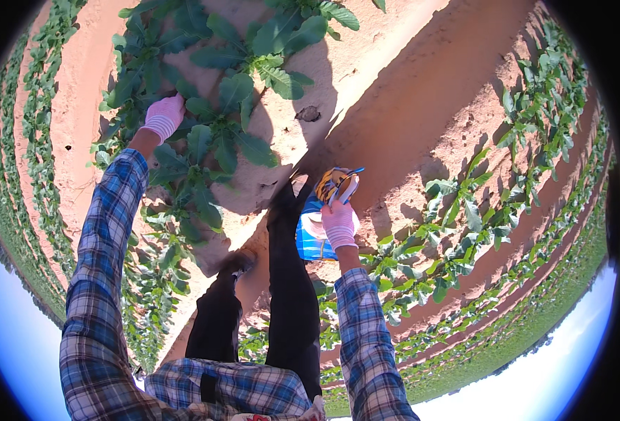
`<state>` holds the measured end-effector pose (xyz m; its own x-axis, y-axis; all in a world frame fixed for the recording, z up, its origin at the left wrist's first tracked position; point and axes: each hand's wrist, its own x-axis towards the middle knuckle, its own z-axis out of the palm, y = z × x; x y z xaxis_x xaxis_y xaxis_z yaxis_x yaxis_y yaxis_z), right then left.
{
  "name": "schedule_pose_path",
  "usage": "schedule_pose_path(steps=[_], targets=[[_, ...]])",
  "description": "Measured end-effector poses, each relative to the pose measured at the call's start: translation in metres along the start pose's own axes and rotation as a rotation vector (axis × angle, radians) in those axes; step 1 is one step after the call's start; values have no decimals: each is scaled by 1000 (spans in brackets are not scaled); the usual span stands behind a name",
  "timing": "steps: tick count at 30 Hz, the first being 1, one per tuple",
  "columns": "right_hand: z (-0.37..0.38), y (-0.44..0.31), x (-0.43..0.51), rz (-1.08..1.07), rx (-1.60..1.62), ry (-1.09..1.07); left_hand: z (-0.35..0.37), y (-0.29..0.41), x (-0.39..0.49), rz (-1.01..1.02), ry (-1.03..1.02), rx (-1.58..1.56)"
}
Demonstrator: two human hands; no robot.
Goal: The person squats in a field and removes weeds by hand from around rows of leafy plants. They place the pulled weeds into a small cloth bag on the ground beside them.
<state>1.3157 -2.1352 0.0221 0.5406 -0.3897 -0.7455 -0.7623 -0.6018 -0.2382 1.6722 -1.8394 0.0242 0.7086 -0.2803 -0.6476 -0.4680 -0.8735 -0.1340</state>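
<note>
My left hand point(164, 117), in a pink glove with a white-striped cuff, reaches in among the dark green lobed leaves of a leafy crop plant point(146, 58). Its fingertips are hidden by the leaves and shade, so its hold is unclear. My right hand point(340, 223), gloved alike, is closed on the edge of an orange-and-black patterned bag or cloth point(335, 181) with a blue and white rim. Below and behind this hand hangs a blue and white printed bag point(308, 237), beside my right leg. How the two are joined cannot be told.
My legs in black trousers stand astride sandy soil between crop rows. More leafy plants point(204, 168) grow just in front of my left foot point(241, 259). Another row point(467, 210) runs along the right, with a shaded furrow point(404, 100) before it. A small clod point(308, 113) lies on the bed.
</note>
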Motion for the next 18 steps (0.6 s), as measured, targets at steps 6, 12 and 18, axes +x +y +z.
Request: schedule_pose_path(steps=[6,12,18], targets=[[-10,-2,-2,-8,-7,-8,-27,21,-16,33,39,-17],[-59,-8,-2,-77,70,-25,-164,41,-49,142,337,-468],[-131,-23,1,-114,44,19,-277,165,-59,383,220,-444]])
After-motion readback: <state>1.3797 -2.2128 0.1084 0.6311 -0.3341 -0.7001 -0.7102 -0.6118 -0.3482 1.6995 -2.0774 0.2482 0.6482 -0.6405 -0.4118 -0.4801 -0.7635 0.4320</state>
